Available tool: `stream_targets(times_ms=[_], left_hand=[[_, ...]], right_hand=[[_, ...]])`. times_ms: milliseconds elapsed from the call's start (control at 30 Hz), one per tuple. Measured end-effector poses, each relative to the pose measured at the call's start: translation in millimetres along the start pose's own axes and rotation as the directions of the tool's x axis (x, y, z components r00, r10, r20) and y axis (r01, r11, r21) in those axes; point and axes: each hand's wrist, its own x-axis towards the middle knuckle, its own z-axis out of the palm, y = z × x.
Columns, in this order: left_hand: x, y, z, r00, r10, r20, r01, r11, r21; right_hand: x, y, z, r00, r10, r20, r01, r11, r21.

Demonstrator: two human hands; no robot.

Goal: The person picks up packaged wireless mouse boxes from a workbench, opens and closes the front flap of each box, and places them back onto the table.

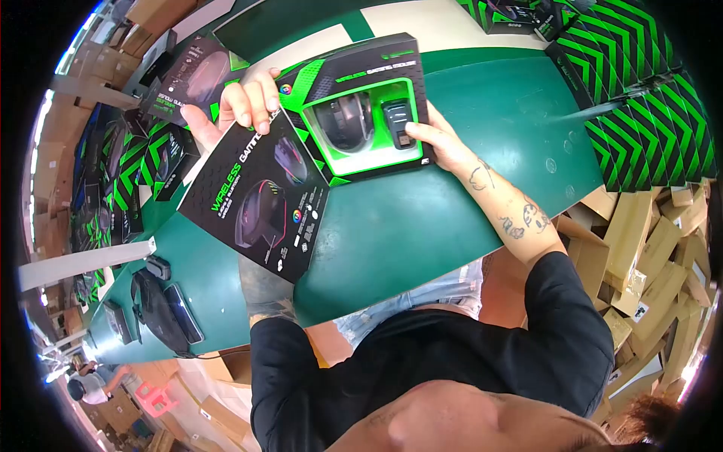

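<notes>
A black and green gaming mouse box (361, 68) is held up over the green table, its printed front flap (256, 197) swung out to the left. Through the clear window show a black mouse (343, 123) and a small black device (397, 123), its kind unclear. My left hand (239, 109) reaches up behind the flap, and its fingers curl over the flap's top edge beside the box, with the thumb apart to the left. My right hand (439, 141) grips the box's right side, the thumb pressed on the front by the window.
Stacked green-striped boxes (640, 98) stand at the right of the table (482, 203). More mouse boxes (192, 79) are at the left. A black pouch (154, 309) and a phone (185, 313) lie at the near left. Cardboard cartons (648, 264) fill the floor at right. A person (94, 386) is far left.
</notes>
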Motion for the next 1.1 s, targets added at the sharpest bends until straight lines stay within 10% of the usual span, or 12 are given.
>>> stream_targets(times_ms=[133, 200, 267, 300, 367, 700, 833, 967, 1033, 1067, 1100], left_hand=[[4.6, 0.2, 4.8, 0.999, 0.014, 0.039, -0.015, 1.000, 0.027], [1.7, -28.9, 3.8, 0.936, 0.190, -0.296, -0.021, 0.870, 0.493], [2.6, -39.6, 16.8, 0.821, 0.263, -0.507, 0.302, 0.554, 0.776], [9.1, -29.8, 37.6, 0.755, 0.230, -0.614, 0.536, 0.323, 0.780], [0.4, -26.2, 37.8, 0.574, -0.087, -0.814, 0.788, 0.329, 0.521], [-18.2, -7.7, 11.1, 0.269, -0.732, -0.626, 0.963, 0.226, 0.150], [-47.3, -34.0, -31.0, 0.249, -0.407, -0.879, 0.831, 0.555, -0.021], [-64.1, -62.7, -57.7, 0.200, -0.063, -0.978, 0.536, 0.842, 0.056], [-81.9, -98.9, -52.3, 0.415, 0.505, -0.757, 0.867, 0.031, 0.496], [-88.9, -100.5, -44.3, 0.730, 0.443, -0.521, 0.674, -0.336, 0.658], [-86.6, -98.9, -34.0, 0.775, 0.277, -0.568, 0.631, -0.294, 0.718]], right_hand=[[-0.7, 5.7, -3.1, 0.999, -0.034, 0.001, 0.034, 0.998, 0.048], [-2.0, 5.5, -3.0, 1.000, -0.012, -0.021, 0.014, 0.993, 0.121], [1.9, 1.5, 3.7, 0.999, 0.034, -0.041, -0.022, 0.965, 0.261], [7.1, 4.0, 1.5, 0.997, 0.028, -0.071, -0.011, 0.973, 0.232], [3.1, -1.6, -18.5, 0.980, 0.137, 0.142, -0.184, 0.896, 0.404], [6.5, -20.8, 1.5, 0.957, 0.290, -0.021, -0.266, 0.903, 0.337], [11.8, -16.5, -13.0, 0.965, 0.212, -0.153, -0.086, 0.810, 0.580], [17.7, 3.5, -38.4, 0.972, 0.087, -0.218, -0.036, 0.973, 0.228], [15.3, 2.3, -28.5, 0.978, 0.101, -0.185, -0.093, 0.994, 0.053], [14.6, 5.2, -23.4, 0.987, 0.040, -0.154, -0.057, 0.992, -0.109], [12.5, 7.3, -16.8, 0.994, -0.010, -0.113, -0.020, 0.963, -0.267]])
